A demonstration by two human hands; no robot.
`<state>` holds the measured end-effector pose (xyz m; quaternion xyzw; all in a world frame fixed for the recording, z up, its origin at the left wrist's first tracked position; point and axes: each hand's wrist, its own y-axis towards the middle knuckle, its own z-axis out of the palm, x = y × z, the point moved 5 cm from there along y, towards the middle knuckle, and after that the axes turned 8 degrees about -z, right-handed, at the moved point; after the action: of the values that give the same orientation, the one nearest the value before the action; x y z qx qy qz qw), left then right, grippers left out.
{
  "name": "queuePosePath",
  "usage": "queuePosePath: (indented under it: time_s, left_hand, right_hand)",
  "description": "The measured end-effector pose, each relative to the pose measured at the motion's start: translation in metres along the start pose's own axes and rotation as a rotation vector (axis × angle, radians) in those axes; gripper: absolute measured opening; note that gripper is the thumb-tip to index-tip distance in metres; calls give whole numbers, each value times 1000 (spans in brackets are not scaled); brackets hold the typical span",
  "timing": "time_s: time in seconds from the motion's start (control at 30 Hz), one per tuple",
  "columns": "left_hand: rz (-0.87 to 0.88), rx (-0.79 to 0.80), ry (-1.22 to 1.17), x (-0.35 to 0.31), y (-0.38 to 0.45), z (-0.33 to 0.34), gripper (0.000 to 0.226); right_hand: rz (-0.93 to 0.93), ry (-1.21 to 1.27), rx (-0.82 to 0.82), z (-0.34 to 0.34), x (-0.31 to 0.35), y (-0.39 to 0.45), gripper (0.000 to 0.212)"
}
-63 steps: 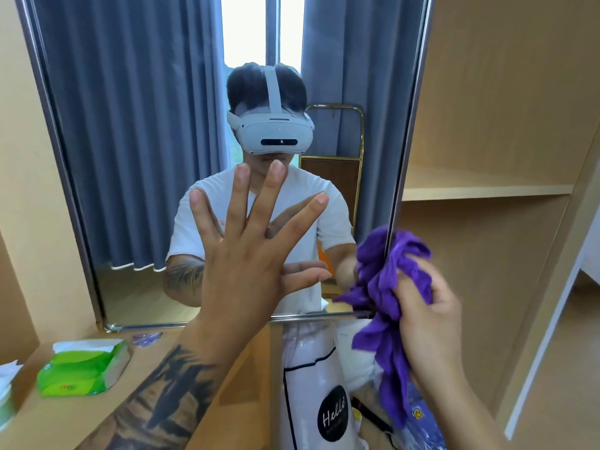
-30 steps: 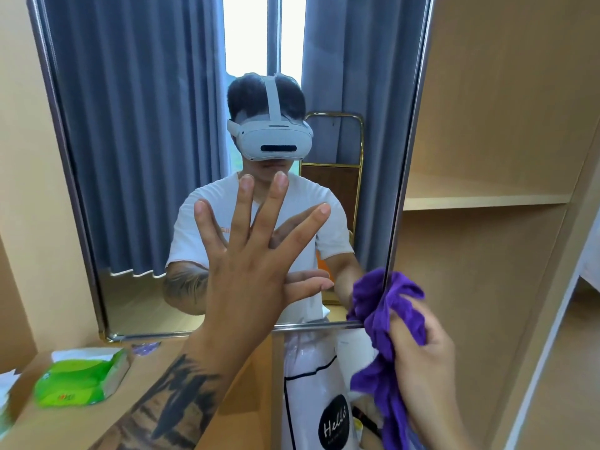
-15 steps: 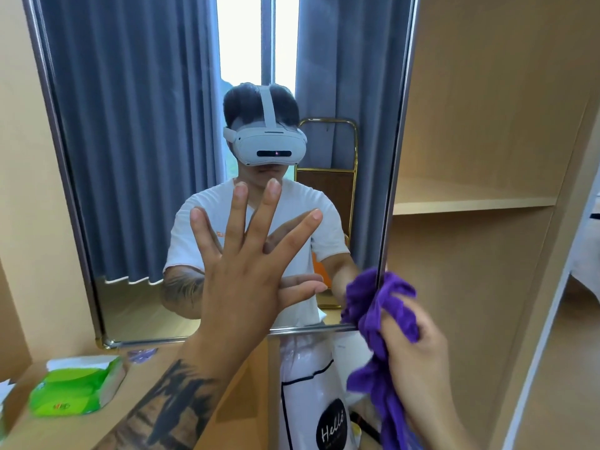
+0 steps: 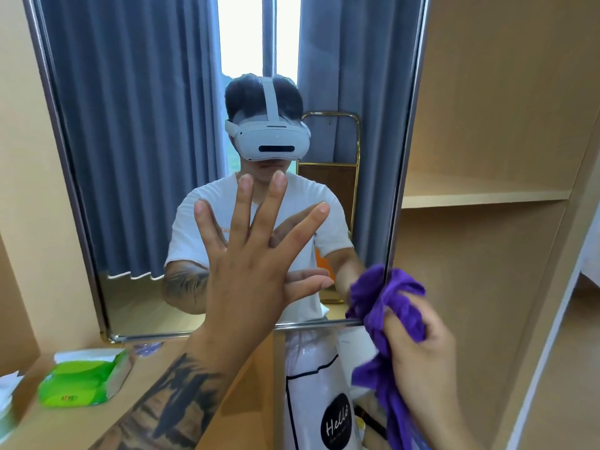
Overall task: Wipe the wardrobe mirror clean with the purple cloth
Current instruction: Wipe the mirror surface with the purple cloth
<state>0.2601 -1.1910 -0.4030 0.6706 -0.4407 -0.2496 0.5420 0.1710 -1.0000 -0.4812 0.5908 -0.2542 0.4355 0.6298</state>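
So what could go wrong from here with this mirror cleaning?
The left hand is spread flat on the mirror, so it may leave fresh prints on the glass. The right hand holds the purple cloth bunched at the lower right corner, with a tail hanging down; it might brush the white bag below.

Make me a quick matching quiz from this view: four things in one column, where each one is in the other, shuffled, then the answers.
1. left hand
2. purple cloth
3. green tissue pack
4. white Hello bag

A. lying on the wooden counter
B. fingers spread, flat against the mirror
C. standing below the mirror
D. bunched in the right hand at the mirror's lower right corner

Pairs: 1-B, 2-D, 3-A, 4-C
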Motion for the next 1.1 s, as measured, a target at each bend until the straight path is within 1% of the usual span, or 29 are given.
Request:
queuePosePath:
  time_s: [0.07, 0.2, 0.27, 0.3, 0.37, 0.47, 0.53, 0.57, 0.6, 0.7, 0.77, 0.87, 0.93, 1.0, 1.03, 1.1]
  left_hand:
    - [3, -10, 10, -1, 0, 0, 87]
    - [-6, -9, -10, -1, 0, 0, 85]
    - [-7, -12, -8, -1, -1, 0, 84]
    - [-6, -12, -4, 0, -1, 0, 84]
    - [-3, -11, -2, 0, -1, 1, 85]
    - [-1, -6, -4, 0, -1, 1, 85]
    - [-4, -11, -6, 0, -1, 1, 85]
    - [-2, -15, -5, -1, -1, 1, 85]
    - [-1, -16, -8, -1, -1, 1, 85]
    - [-4, -7, -18, 0, -1, 1, 85]
    - [-4, -5, -15, -1, -1, 1, 85]
    - [-3, 4, -18, 0, 0, 0, 85]
    - [-1, 13, -12, 0, 0, 0, 84]
    - [7, 21, -8, 0, -1, -1, 84]
    - [7, 21, -8, 0, -1, -1, 85]
    - [2, 22, -14, 0, -1, -2, 84]
  right_hand:
    - [21, -19, 15, -2, -4, 0, 37]
    - [-108, 68, 15, 5, 36, 29, 27]
    - [-153, 99, 35, 9, 47, 36, 21]
    - [-162, 78, 37, 8, 44, 35, 19]
    - [-172, -15, 12, 4, 29, 24, 24]
    - [-97, -83, 18, -2, -4, 2, 37]
    - [-80, -96, 45, -2, -2, 2, 43]
    - [-107, -84, 42, 0, 6, 8, 42]
    - [-150, -74, 32, 3, 17, 16, 39]
    - [-299, -117, 14, 11, 56, 45, 20]
    - [-331, -138, 24, 15, 69, 51, 17]
    - [-269, -110, 80, 15, 56, 29, 25]
    - [-243, -200, 79, 8, 32, 10, 28]
    - [-211, -286, 87, 3, 19, 2, 26]
    - [-197, -269, 79, 2, 22, 5, 23]
    - [-197, -151, 74, 7, 41, 16, 21]
